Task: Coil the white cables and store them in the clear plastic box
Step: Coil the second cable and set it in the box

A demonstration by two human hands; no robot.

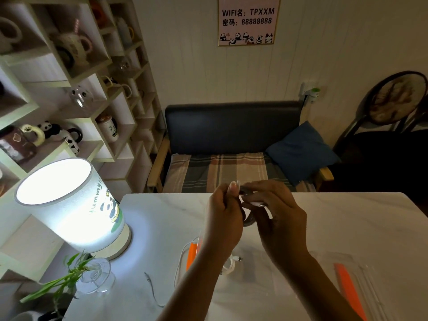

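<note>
Both hands are raised above the white table (pixel 347 228), close together. My left hand (pixel 222 218) and my right hand (pixel 275 218) pinch a cable (pixel 249 220) between them; a loop of it hangs down between the palms. A clear plastic box (pixel 231 269) with an orange clasp (pixel 193 253) sits on the table under my forearms. Inside it lies a coiled white cable (pixel 230 265) with its plug showing. A thin white cable (pixel 181 258) curves along the box's left side. The box's clear lid (pixel 356 281) with an orange strip lies at the right.
A lit lamp (pixel 69 205) with a panda print stands at the table's left. A glass vase with green stems (pixel 95 279) is in front of it. A twist tie (pixel 151 288) lies on the table. A bench with a blue cushion (pixel 301 151) stands beyond the table.
</note>
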